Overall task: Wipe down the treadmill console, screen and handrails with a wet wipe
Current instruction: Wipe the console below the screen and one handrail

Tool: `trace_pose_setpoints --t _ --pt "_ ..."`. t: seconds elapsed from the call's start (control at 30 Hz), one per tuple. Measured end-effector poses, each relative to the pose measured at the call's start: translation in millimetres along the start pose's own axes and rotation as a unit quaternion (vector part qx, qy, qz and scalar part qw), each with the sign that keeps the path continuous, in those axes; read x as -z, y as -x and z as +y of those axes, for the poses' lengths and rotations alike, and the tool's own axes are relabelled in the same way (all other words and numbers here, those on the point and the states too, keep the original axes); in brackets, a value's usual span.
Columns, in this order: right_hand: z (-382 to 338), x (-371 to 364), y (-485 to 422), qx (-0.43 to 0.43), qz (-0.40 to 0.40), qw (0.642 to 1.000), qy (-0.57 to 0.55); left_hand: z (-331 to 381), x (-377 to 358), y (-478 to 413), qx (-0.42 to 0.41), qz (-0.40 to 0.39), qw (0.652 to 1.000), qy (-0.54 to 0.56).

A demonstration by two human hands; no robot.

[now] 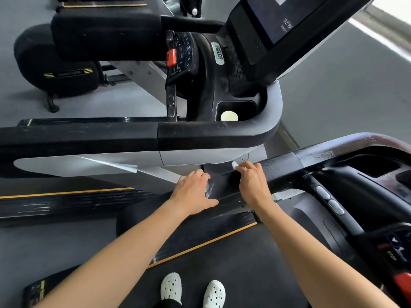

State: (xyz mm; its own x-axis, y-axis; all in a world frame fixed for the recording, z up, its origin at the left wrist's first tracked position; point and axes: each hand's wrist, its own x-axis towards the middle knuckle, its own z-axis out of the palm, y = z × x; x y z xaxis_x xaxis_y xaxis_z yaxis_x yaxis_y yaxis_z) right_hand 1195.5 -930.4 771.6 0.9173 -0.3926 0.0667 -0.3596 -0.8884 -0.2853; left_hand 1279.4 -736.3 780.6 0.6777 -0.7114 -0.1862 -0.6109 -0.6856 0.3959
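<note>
Flooring [333,96] of smooth grey rubber filled the room around the machines, paler toward the upper right of the frame. Across the upper middle stood a neighbouring Precor treadmill [218,55] in matte black plastic with silver trim. Its glossy screen [282,18] was dark at the top right, a red stop clip [171,57] sat on the keypad, and a white paper cup [229,116] stood in the cup holder [244,106]. At the bottom lay the black, finely grained belt [244,263] under my white perforated clogs [171,287], edged by a yellow stripe [200,246].

The handrail [280,162] ran from the frame's centre up to the right, pebbled black plastic turning into a scuffed glossy bend. My left hand [193,193] rested flat on its lower end, fingers together and relaxed, thumb spread rightward. Just right of it, my right hand [252,183] curled over the rail, pinching the wet wipe [234,165], a small white wad poking out on the rail's far side. Whitish wet streaks [210,188] showed on the rail between my hands.
</note>
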Motion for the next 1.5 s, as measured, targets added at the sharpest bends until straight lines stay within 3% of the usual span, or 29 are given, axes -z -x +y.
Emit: trace_pose_setpoints --t 0.23,0.5,0.7,0.77,0.83,0.93,1.0,1.13,1.3,1.37,1.5 --pt "-18 1 11 0.117 -0.061 0.991 0.021 1 -5 2 0.011 0.009 1.000 0.005" --pt "3 13 13 -0.052 0.042 0.998 -0.018 2 -7 7 0.021 0.016 0.999 0.028" --pt "-42 -4 33 0.100 -0.024 0.994 -0.041 7 -8 8 0.015 0.024 1.000 -0.004" --pt "-39 -4 34 0.114 -0.037 0.992 -0.035 8 -9 9 0.006 0.029 0.999 -0.023" --pt "-26 1 33 0.076 -0.015 0.996 -0.035 7 -11 9 -0.003 0.030 0.999 -0.042" --pt "-5 12 32 -0.080 0.047 0.993 -0.075 7 -12 9 -0.006 0.029 0.998 -0.051" --pt "-3 13 35 -0.139 0.063 0.985 -0.078 8 -12 9 -0.007 0.028 0.998 -0.054" --pt "-29 2 46 -0.118 0.057 0.988 -0.080 9 -11 11 -0.015 0.020 0.997 -0.068" --pt "-44 -7 57 0.034 -0.028 0.999 -0.012 5 -14 23 -0.015 0.032 0.998 -0.058" --pt "-35 -2 57 0.005 0.000 0.999 -0.043 3 -15 29 -0.012 0.037 0.998 -0.052" --pt "-14 7 53 -0.163 0.086 0.975 -0.123 2 -15 37 0.001 0.042 0.998 -0.052"
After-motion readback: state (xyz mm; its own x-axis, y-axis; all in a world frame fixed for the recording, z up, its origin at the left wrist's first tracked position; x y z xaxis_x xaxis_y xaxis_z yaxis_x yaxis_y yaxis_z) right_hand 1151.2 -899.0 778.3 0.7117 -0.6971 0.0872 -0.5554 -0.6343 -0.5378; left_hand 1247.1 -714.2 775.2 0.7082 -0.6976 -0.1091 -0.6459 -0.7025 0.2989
